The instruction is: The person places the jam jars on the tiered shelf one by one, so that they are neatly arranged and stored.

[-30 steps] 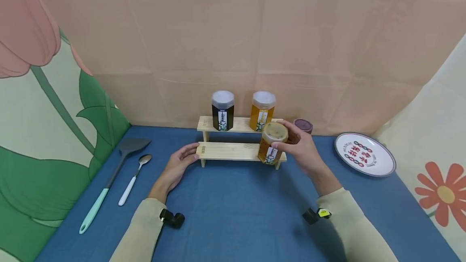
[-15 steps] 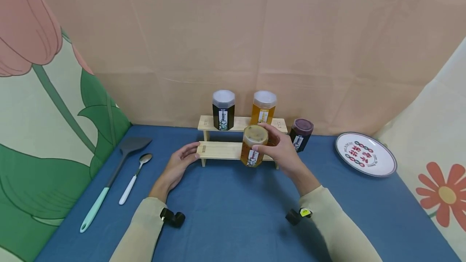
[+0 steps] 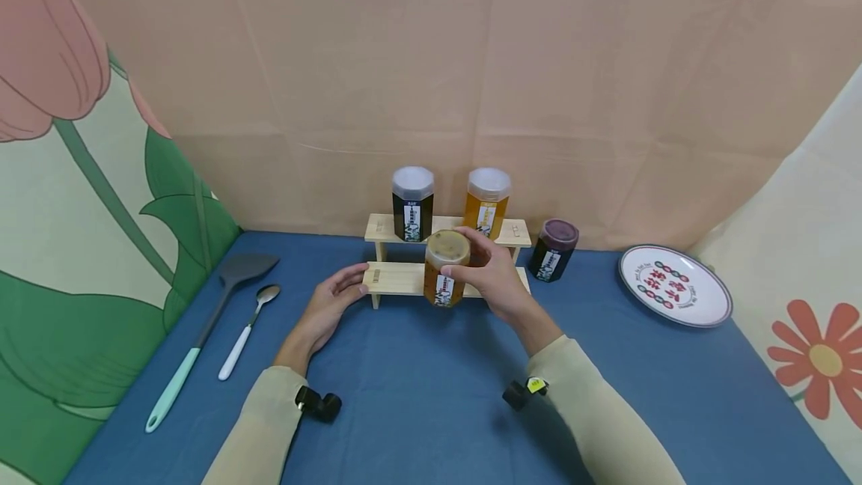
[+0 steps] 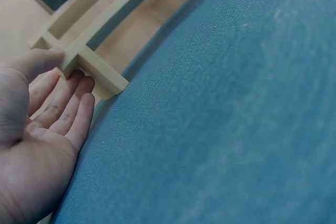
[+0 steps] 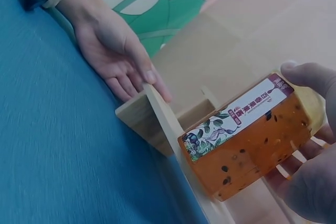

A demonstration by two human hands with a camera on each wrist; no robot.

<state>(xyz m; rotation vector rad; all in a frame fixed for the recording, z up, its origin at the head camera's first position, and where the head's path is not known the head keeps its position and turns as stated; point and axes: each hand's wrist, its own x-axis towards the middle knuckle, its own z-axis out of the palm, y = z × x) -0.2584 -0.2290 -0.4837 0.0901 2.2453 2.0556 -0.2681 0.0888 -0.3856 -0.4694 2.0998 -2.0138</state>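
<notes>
My right hand (image 3: 494, 279) is wrapped around the amber jar (image 3: 445, 268), fingers at its lid and side, holding it tilted just over the middle of the lower step of the wooden rack (image 3: 399, 278). A second ago this jar hung over the rack's right end; I have carried it leftward, which has uncovered the purple jar (image 3: 553, 249) standing on the bench by the rack's right end. My left hand (image 3: 330, 306) lies flat and relaxed, fingertips against the rack's left end, steadying it. The black jar (image 3: 412, 203) and the yellow jar (image 3: 486, 203) stand on the upper step. Toward the bench's left edge lie a spatula (image 3: 209, 328) and spoon (image 3: 246, 329); a plate (image 3: 676, 284) sits near the right edge.
</notes>
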